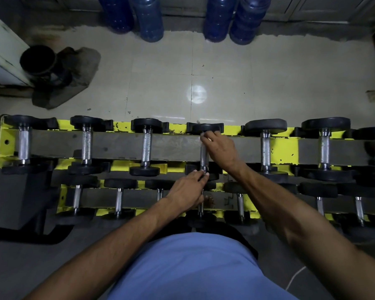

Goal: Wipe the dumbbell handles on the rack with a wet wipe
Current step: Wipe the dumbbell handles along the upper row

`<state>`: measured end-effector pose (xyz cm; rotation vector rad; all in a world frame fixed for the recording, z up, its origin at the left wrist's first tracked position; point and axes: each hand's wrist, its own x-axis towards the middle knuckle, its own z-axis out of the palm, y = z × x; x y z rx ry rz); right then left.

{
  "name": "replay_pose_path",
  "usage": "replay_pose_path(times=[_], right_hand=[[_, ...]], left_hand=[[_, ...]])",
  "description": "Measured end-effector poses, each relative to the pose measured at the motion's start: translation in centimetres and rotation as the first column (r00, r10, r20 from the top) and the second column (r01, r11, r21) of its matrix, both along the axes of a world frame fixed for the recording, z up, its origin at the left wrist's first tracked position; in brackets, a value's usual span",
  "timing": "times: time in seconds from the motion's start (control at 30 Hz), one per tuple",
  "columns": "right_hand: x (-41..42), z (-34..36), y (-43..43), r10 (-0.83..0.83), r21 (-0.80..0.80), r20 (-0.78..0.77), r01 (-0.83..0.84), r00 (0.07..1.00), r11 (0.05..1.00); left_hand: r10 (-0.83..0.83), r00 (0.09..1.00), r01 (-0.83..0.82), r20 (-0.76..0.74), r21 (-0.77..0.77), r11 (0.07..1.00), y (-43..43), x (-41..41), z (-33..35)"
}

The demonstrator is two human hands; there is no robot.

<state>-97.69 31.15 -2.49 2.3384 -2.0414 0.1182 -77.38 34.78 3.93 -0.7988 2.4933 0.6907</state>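
- Chrome on the handle (203, 155) being worked (fourth from the left end of the upper rail of the yellow rack (284, 148)) looks no different from its neighbours, so I cannot tell which handles are already wiped.
- Right hand (220, 149) curls its fingers round the far end of that handle. A pale scrap at the fingertips is probably the wet wipe (209, 139), though it is too small to be sure.
- Left hand (187, 188) pinches the near end of the same handle, by the collar.
- Judged from this, wiping is somewhere mid-row: three upper handles lie left of this one and three right of it, whatever their state.
- Upper rail: seven dumbbells (146, 146), the rightmost cut off by the frame edge.
- Lower rail, nearer than the handle: seven handles show at least in part, and the right arm may hide another.
- Beyond the handle, on the floor (160, 83): four blue water bottles (152, 18).
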Motion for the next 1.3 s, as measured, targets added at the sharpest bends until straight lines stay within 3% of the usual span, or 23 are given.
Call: replay_pose_path(times=[0.13,0.3,0.43,0.5,0.6,0.7,0.83,0.87,1.03,1.17,1.3], right_hand=[[-0.2,0.6,0.3,0.153,0.178,-0.037,-0.144,0.987,0.973],[1.1,2.4,-2.2,0.128,0.353,-0.135,-0.073,0.982,0.933],[3.4,2.8,-3.2,0.291,0.644,-0.112,-0.154,0.950,0.749],[3.8,3.1,-3.9,0.325,0.707,-0.126,-0.145,0.937,0.692],[3.3,3.6,-4.9,0.357,0.651,-0.220,-0.136,0.908,0.747],[2.7,3.4,-4.7,0.332,0.607,-0.202,-0.149,0.922,0.781],[3.6,3.0,-3.1,0.320,0.757,-0.034,-0.184,0.947,0.627],[3.7,3.2,-3.0,0.328,0.753,-0.043,-0.185,0.944,0.631],[2.8,4.0,-3.2,0.335,0.564,-0.185,-0.179,0.924,0.806],[2.8,3.8,-1.1,0.400,0.511,-0.096,-0.300,0.912,0.806],[2.1,3.5,1.5,0.217,0.371,0.014,-0.206,0.976,0.905]], left_hand=[[-0.019,1.000,0.019,0.017,0.002,1.000,0.6,0.0,-0.1],[-0.008,1.000,0.008,0.014,0.002,1.000,1.0,-0.2,-0.3],[0.018,1.000,-0.018,-0.003,0.005,1.000,1.2,0.0,-0.6],[0.025,1.000,-0.025,-0.015,0.007,1.000,1.2,0.1,-0.9],[0.024,0.999,-0.024,-0.021,0.010,1.000,1.2,0.2,-1.3],[0.023,0.999,-0.023,-0.024,0.017,1.000,1.2,0.3,-1.5],[0.030,0.999,-0.029,-0.037,0.021,0.999,1.1,0.3,-1.7],[0.029,0.999,-0.028,-0.041,0.021,0.999,1.1,0.4,-1.7],[0.014,0.999,-0.013,-0.049,0.021,1.000,0.9,0.6,-1.9],[0.012,0.999,-0.011,-0.046,0.023,1.000,0.9,0.7,-1.9],[0.001,0.998,0.001,-0.069,0.018,1.000,0.7,0.9,-2.1]])
